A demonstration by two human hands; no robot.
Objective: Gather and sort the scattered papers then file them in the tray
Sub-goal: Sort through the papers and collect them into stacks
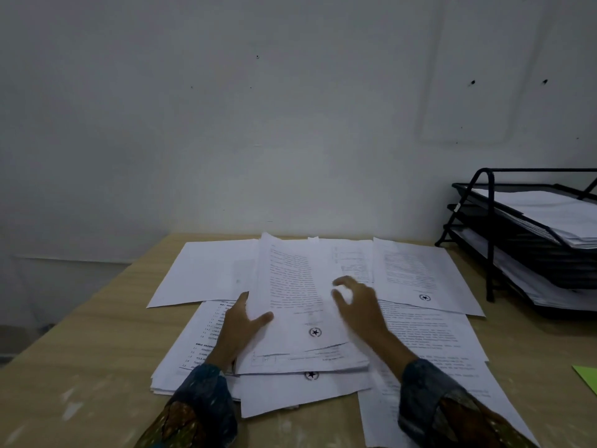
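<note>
Several white printed papers (416,273) lie scattered and overlapping across the wooden table (97,344). My left hand (240,324) holds a gathered stack of sheets (297,302) by its left edge, thumb on top, fingers underneath. My right hand (355,302) hovers over the right side of that stack with fingers spread and loosely curled, holding nothing. A black wire mesh tray (484,221) with three tiers stands at the table's far right; papers lie in its tiers.
A grey wall rises right behind the table. A green sheet corner (588,376) pokes in at the right edge. The table's left edge drops off near the lower left. Bare wood shows on the left side of the table.
</note>
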